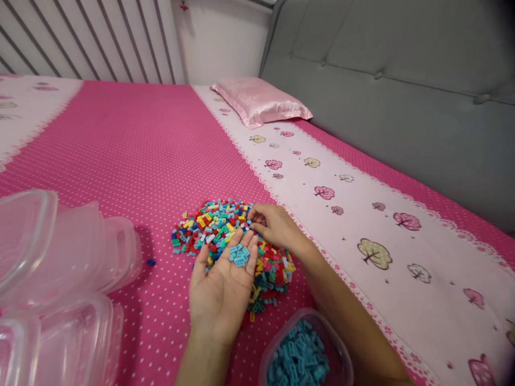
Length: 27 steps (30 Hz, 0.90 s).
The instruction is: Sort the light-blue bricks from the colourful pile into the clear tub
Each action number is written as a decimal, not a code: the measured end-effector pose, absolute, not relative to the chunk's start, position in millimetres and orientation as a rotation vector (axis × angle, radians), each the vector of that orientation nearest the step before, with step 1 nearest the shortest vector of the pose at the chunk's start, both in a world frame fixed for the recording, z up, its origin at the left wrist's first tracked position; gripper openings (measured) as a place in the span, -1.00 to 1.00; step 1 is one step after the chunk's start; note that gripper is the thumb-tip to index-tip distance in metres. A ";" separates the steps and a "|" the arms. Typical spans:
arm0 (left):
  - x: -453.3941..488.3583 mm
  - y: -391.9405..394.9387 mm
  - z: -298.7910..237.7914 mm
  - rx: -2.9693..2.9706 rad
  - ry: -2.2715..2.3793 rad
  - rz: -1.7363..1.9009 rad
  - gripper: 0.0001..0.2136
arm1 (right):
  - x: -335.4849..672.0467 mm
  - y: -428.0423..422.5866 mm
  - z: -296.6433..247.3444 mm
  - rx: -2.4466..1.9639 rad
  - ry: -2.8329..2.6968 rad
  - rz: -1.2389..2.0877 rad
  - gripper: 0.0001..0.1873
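My left hand (221,292) is palm up over the near side of a mixed heap of small toy building bricks (217,220). Several light-blue building bricks (239,255) rest on its outstretched fingers. At the heap's right side, my right hand (276,228) has its fingers curled together at the bricks; whatever lies between the fingertips is hidden. Below my right forearm stands a clear plastic tub (341,354) holding many blue bricks of the same kind.
Stacked clear plastic containers (76,252) occupy the left, with more nested ones (80,338) nearer me. One dark blue brick (151,262) lies apart beside them. A pink pillow (261,99) sits at the back of the bed, against a grey padded headboard (386,96).
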State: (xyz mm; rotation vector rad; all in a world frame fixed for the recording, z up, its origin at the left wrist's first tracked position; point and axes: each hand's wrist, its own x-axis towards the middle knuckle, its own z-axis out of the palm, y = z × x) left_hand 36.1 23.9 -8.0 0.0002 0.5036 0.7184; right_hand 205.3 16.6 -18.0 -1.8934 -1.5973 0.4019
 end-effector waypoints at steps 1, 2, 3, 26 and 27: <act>36.2 24.0 -8.0 0.002 0.504 0.719 -0.39 | 205.3 16.6 -18.0 -1.880 -1.591 0.411 -0.86; 36.3 24.1 -8.0 0.000 0.505 0.720 -0.39 | 205.1 16.7 -17.9 -1.870 -1.584 0.420 -0.86; 36.4 24.3 -7.9 -0.003 0.506 0.719 -0.38 | 205.0 16.7 -17.8 -1.864 -1.576 0.432 -0.86; 36.4 24.1 -8.0 -0.015 0.506 0.712 -0.40 | 205.0 7.4 5.8 -1.716 -1.475 0.448 -0.89; 36.4 24.1 -7.8 -0.018 0.505 0.709 -0.40 | 203.4 4.5 11.0 -1.680 -1.473 0.447 -0.89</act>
